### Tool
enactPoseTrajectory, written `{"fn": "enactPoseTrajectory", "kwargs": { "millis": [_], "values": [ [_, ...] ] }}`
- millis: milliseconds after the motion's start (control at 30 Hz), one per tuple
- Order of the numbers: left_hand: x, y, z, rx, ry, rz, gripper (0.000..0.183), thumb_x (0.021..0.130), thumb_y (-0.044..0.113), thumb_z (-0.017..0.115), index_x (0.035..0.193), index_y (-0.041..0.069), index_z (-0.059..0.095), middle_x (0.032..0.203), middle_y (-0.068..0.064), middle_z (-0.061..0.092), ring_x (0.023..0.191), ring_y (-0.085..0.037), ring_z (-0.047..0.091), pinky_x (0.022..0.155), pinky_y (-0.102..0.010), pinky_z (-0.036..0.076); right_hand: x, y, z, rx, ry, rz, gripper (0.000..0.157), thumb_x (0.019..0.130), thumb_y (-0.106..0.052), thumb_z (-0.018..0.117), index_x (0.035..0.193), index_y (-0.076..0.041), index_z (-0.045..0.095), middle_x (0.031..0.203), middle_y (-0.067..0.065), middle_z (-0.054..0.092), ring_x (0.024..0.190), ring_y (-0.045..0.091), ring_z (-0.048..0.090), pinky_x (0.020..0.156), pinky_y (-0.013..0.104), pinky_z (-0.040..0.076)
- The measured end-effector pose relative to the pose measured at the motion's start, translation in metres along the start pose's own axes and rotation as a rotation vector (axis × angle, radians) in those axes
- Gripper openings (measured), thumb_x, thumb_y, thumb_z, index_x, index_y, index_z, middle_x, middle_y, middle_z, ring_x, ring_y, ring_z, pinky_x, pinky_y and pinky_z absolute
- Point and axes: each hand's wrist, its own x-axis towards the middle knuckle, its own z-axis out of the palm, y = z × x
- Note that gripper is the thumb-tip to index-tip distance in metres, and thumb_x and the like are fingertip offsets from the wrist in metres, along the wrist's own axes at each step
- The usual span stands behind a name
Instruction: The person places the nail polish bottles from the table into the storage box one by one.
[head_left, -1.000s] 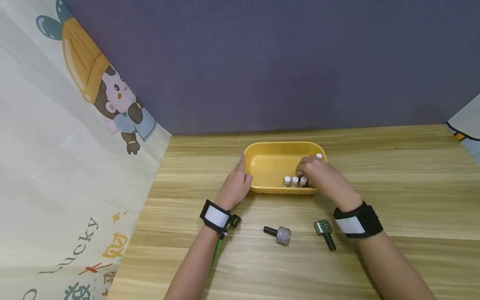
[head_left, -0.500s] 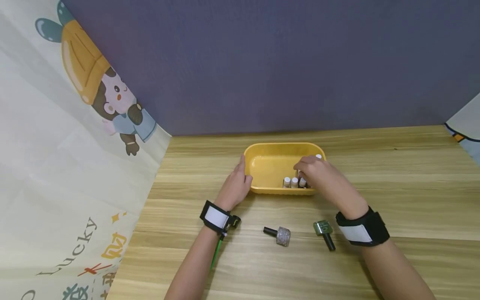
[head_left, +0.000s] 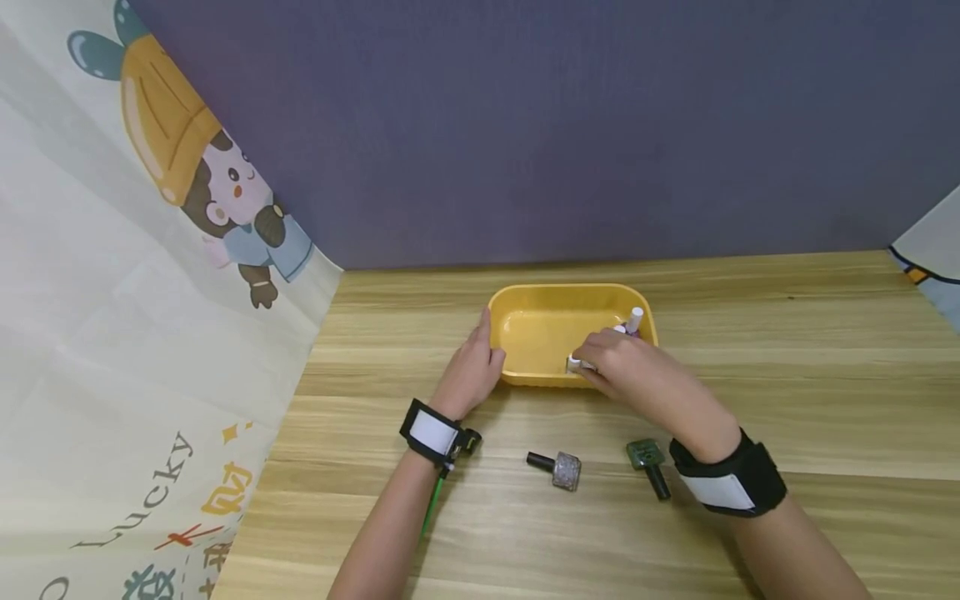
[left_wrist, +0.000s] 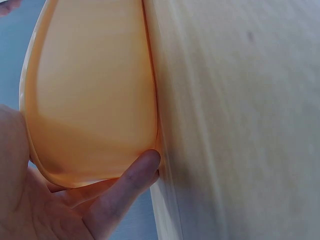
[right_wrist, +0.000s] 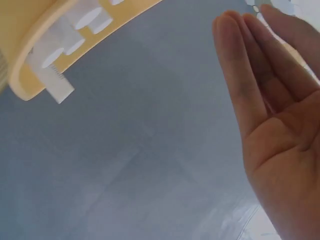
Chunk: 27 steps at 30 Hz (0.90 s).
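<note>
A yellow plastic basket sits on the wooden table. My left hand holds its left end, index finger along the outside and thumb at the near corner. Close up in the left wrist view, the left hand wraps the orange-looking basket wall. My right hand reaches over the near right rim, its fingertips at the white caps of small bottles and hiding most of that row. In the right wrist view its fingers look straight with nothing between them. A purple bottle with a white cap leans in the back right corner.
Two nail polish bottles with black caps lie on the table before the basket: a glittery one and a green one. A purple-grey partition rises behind, and a printed cloth hangs at the left.
My right hand has moved left and nearer, from the basket's right part to the front row of caps, uncovering the leaning purple bottle. The left hand stays on the basket.
</note>
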Motion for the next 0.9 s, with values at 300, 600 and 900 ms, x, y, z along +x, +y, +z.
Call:
{"fn": "enactPoseTrajectory", "kwargs": {
  "millis": [300,600,900],
  "values": [
    [0.000,0.000,-0.001,0.002,-0.002,-0.010,0.069,0.093,0.028,0.035,0.147,0.016,-0.005,0.150,-0.012,0.026,0.094,-0.018,0.049,0.086,-0.031,0.040,0.000,-0.015,0.005,0.080,-0.110,-0.027,0.007,0.081,-0.023,0.065,0.081,-0.016,0.062,0.076,-0.011,0.051,0.073,0.004,0.049,0.064,0.020,0.045],
    [0.001,0.000,0.001,-0.007,0.010,-0.008,0.068,0.093,0.029,0.035,0.147,0.016,-0.004,0.150,-0.011,0.025,0.108,-0.017,0.045,0.096,-0.031,0.037,-0.002,-0.030,0.023,0.122,-0.251,-0.032,0.019,0.075,-0.036,0.069,0.072,-0.019,0.060,0.069,-0.014,0.050,0.062,0.001,0.047,0.057,0.018,0.042],
    [-0.001,0.002,-0.003,-0.012,-0.017,-0.028,0.068,0.093,0.029,0.035,0.149,0.010,0.002,0.150,-0.010,0.025,0.102,-0.017,0.046,0.090,-0.030,0.039,0.000,-0.044,0.034,0.250,-0.407,-0.004,0.023,0.076,-0.039,0.067,0.067,-0.020,0.059,0.058,-0.015,0.043,0.050,0.001,0.037,0.048,0.019,0.035]
  ]
}}
